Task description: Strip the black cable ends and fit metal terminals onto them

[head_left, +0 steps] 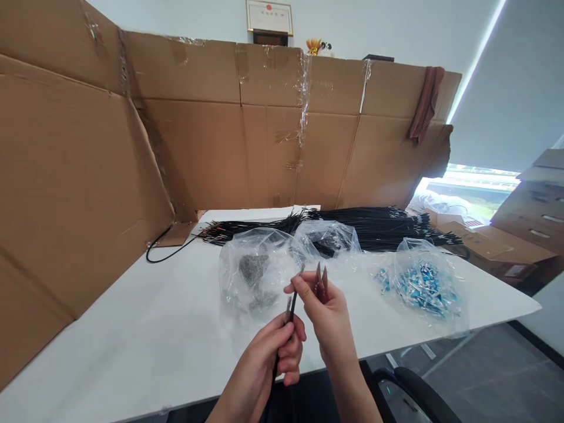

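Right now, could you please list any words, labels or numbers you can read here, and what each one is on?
None can be read.
Framed certificate on the back wall: red mark and lines of print, too small and blurred.
Cardboard box at right: pale label, illegible.
Blue pieces in a clear bag: no readable print.

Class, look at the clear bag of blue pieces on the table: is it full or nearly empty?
Neither: the bag lies slumped, blue pieces filling only its lower part.

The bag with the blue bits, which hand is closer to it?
Right. The right hand, pinching small metal pieces, sits just left of the bag of blue parts, apart from it. The left hand, gripping a black cable, is lower and farther left.
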`<state>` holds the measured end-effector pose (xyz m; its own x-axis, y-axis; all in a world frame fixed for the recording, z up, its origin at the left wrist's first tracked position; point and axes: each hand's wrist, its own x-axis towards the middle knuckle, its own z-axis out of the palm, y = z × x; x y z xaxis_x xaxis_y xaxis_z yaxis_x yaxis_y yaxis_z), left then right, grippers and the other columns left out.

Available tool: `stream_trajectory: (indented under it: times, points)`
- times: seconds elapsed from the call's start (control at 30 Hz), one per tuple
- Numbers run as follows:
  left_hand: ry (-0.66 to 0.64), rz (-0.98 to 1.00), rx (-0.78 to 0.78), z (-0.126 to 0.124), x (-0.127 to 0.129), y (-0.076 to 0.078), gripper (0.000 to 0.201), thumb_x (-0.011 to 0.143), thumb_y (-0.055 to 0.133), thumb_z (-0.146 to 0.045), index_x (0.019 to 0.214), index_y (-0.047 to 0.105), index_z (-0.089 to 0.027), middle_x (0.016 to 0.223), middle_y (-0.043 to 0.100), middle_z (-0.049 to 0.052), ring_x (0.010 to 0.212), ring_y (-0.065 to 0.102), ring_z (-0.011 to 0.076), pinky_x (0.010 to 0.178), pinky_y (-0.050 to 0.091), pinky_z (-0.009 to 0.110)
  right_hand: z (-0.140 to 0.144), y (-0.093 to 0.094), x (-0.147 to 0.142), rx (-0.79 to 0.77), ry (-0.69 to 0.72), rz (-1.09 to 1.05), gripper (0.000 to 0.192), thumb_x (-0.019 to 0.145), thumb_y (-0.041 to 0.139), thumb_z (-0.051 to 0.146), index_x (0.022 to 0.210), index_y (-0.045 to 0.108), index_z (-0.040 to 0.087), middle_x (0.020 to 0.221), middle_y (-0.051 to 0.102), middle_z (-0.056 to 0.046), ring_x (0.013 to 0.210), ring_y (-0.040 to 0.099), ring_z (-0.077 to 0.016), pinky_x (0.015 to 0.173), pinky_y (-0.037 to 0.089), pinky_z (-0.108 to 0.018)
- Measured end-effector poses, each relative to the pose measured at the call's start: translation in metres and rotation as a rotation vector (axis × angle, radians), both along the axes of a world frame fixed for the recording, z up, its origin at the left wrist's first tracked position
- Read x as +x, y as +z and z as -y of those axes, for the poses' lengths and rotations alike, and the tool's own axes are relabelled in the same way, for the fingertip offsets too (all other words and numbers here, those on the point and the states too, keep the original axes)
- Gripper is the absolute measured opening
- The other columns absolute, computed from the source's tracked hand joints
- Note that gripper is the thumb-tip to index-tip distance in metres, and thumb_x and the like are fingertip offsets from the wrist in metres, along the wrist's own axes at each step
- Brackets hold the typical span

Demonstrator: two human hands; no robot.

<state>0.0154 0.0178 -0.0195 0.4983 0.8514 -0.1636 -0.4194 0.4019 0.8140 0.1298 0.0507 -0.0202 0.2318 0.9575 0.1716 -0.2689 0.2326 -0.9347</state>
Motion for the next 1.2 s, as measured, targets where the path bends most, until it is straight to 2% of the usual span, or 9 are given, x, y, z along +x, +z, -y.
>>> stream_trajectory:
  times: [0.13,0.27,0.4,0.57,0.7,0.8,0.9,1.0,1.2]
  points:
    - [0.039,-0.009,-0.006,0.0,0.002,-0.001,0.024,0.091,0.056,-0.035,0.082,0.06,-0.013,0.06,0.027,-0.008,0.051,0.015,0.0061,0.043,0.02,0.015,-0.001,-0.005,-0.003,-0.007,-0.069,-0.027,0.031,0.075,0.073,0.048,0.082,0.067,0.018,0.076,0.074,-0.006,0.055,0.062,-0.0157,0.046,0.046,-0.026]
    - [0.126,0.041,-0.037,0.002,0.004,-0.004,0.027,0.086,0.063,-0.038,0.08,0.061,-0.012,0.056,0.02,-0.01,0.048,0.008,0.0049,0.04,0.011,0.015,-0.001,0.0,-0.001,0.09,-0.026,0.079,0.031,0.078,0.071,0.036,0.104,0.072,0.018,0.072,0.071,-0.002,0.071,0.063,-0.0169,0.065,0.049,-0.027]
    - [0.177,0.101,-0.103,0.008,0.006,-0.001,0.029,0.081,0.068,-0.039,0.076,0.06,-0.012,0.054,0.019,-0.011,0.047,0.006,0.0035,0.039,0.009,0.015,-0.006,0.0,0.0,0.158,0.068,0.181,0.052,0.081,0.068,0.031,0.132,0.059,0.023,0.071,0.066,0.003,0.056,0.052,-0.0114,0.058,0.043,-0.025]
    - [0.236,0.164,-0.166,0.013,0.008,0.003,0.03,0.073,0.075,-0.038,0.073,0.057,-0.014,0.053,0.017,-0.012,0.046,0.004,0.0027,0.038,0.008,0.013,-0.006,-0.011,-0.006,0.145,0.056,0.223,0.043,0.084,0.068,0.035,0.125,0.064,0.023,0.084,0.073,-0.003,0.069,0.059,-0.0165,0.058,0.042,-0.027]
    - [0.246,0.2,-0.227,0.013,0.009,0.002,0.036,0.064,0.082,-0.038,0.072,0.056,-0.013,0.051,0.018,-0.013,0.046,0.004,0.0014,0.037,0.007,0.013,-0.005,-0.012,-0.009,0.175,-0.051,0.267,0.024,0.088,0.062,0.035,0.107,0.07,0.022,0.101,0.072,-0.005,0.062,0.056,-0.0142,0.056,0.04,-0.027]
    - [0.218,0.215,-0.269,0.013,0.009,-0.001,0.041,0.059,0.084,-0.038,0.068,0.052,-0.015,0.049,0.019,-0.014,0.044,0.003,0.0004,0.036,0.006,0.012,-0.006,-0.011,-0.007,0.239,-0.136,0.354,0.012,0.088,0.06,0.029,0.089,0.068,0.02,0.092,0.067,-0.003,0.059,0.048,-0.0119,0.056,0.038,-0.026]
    - [0.176,0.197,-0.291,0.012,0.011,-0.005,0.045,0.06,0.083,-0.043,0.064,0.047,-0.017,0.047,0.017,-0.015,0.043,0.003,0.0004,0.035,0.005,0.012,-0.005,-0.012,-0.003,0.224,-0.166,0.378,0.011,0.09,0.058,0.029,0.085,0.065,0.02,0.078,0.061,0.001,0.054,0.04,-0.0107,0.053,0.035,-0.025]
    - [0.196,0.191,-0.306,0.011,0.01,-0.007,0.046,0.064,0.082,-0.047,0.064,0.045,-0.019,0.046,0.016,-0.015,0.042,0.002,0.0011,0.034,0.006,0.012,-0.002,-0.012,-0.001,0.21,-0.131,0.369,0.011,0.089,0.059,0.029,0.083,0.064,0.02,0.078,0.06,0.001,0.057,0.042,-0.0111,0.056,0.036,-0.026]
    - [0.274,0.245,-0.317,0.008,0.005,-0.002,0.05,0.057,0.088,-0.045,0.064,0.047,-0.018,0.044,0.018,-0.015,0.043,0.0,0.001,0.033,0.007,0.011,0.006,-0.012,-0.006,0.209,0.118,0.386,0.009,0.087,0.058,0.02,0.081,0.063,0.02,0.078,0.06,0.001,0.066,0.051,-0.0123,0.06,0.039,-0.024]
